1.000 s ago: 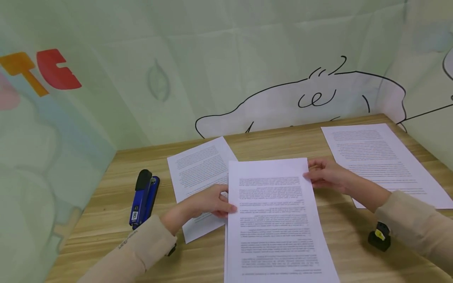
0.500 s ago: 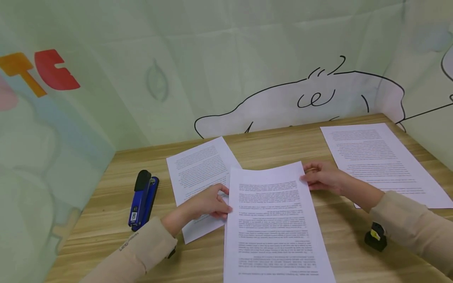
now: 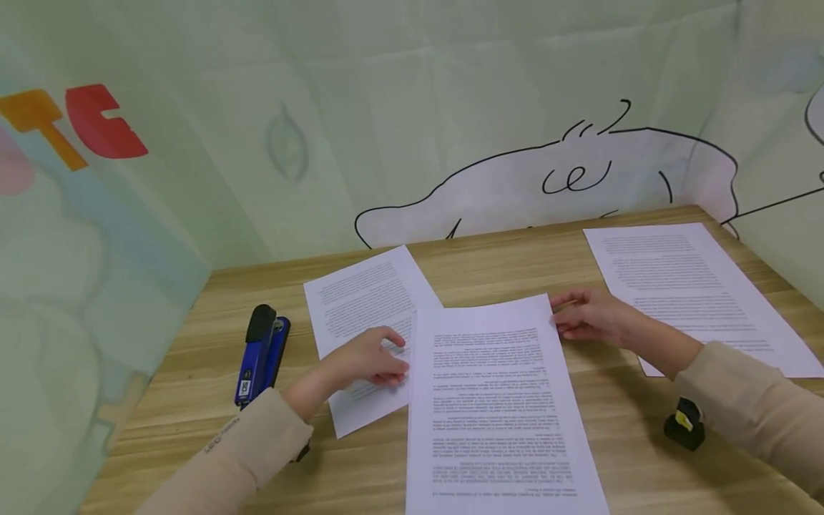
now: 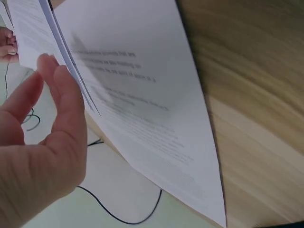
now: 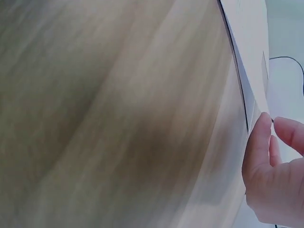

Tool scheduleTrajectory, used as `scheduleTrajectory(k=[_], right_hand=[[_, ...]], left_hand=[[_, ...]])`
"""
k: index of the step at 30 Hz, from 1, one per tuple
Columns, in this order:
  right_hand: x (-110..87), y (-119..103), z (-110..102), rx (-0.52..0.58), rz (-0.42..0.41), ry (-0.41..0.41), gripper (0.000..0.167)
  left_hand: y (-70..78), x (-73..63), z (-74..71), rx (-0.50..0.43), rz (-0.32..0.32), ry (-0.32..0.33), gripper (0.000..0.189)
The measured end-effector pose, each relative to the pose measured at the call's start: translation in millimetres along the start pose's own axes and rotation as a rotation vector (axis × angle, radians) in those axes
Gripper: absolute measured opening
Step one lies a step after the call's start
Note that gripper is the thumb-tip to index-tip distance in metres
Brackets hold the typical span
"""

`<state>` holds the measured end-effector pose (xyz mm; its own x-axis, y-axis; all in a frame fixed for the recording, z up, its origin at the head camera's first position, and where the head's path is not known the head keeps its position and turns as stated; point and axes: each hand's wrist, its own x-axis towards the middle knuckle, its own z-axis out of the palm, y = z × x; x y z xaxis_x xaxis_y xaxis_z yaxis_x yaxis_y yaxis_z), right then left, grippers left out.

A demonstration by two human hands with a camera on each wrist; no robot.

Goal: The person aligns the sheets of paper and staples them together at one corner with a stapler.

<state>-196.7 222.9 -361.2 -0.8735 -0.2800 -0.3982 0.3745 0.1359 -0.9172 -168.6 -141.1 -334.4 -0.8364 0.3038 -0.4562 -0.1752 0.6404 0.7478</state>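
Observation:
A stack of printed paper (image 3: 496, 408) lies in front of me in the head view, its top right corner lifted. My right hand (image 3: 592, 318) pinches that corner; in the right wrist view thumb and forefinger (image 5: 259, 135) meet at the paper's tip. Beside the left edge, my left hand (image 3: 370, 357) has thumb and fingers spread apart, above a tilted printed sheet (image 3: 360, 293). The left wrist view shows this hand's fingers (image 4: 71, 99) straight-ish near the edges of several sheets, with nothing between them and the thumb. A blue stapler (image 3: 262, 354) with a black top stands farther left.
Another printed sheet (image 3: 695, 293) lies at the right of the wooden table (image 3: 508, 261), partly behind my right forearm. A small black object with a yellow mark (image 3: 684, 423) shows by the right sleeve. A patterned curtain (image 3: 322, 107) hangs behind the table.
My left hand has let go of the stack's left edge and moved slightly left. The stack's top edge has sunk and bowed; my right hand keeps its corner.

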Motion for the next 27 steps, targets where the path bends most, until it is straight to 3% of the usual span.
scheduleTrajectory(k=[9, 14, 17, 22, 27], right_hand=[[4.3, -13.2, -8.0, -0.124, 0.032, 0.099, 0.039], [13.6, -26.2, -4.2, -0.208, 0.018, 0.109, 0.044], [22.7, -34.0, 3.3, -0.268, 0.011, 0.114, 0.043], [41.2, -44.7, 22.2, -0.379, -0.029, 0.136, 0.040], [60.7, -54.1, 44.8, -0.402, -0.061, 0.139, 0.039]], left_hand=[[-10.5, -2.2, -44.3, -0.027, -0.051, 0.224, 0.047], [-21.3, -2.8, -64.8, -0.086, -0.099, 0.364, 0.063], [-25.4, -2.7, -68.9, -0.103, -0.122, 0.399, 0.072], [-28.5, -0.9, -67.1, -0.115, -0.163, 0.411, 0.072], [-30.7, 1.6, -64.4, -0.159, -0.149, 0.437, 0.068]])
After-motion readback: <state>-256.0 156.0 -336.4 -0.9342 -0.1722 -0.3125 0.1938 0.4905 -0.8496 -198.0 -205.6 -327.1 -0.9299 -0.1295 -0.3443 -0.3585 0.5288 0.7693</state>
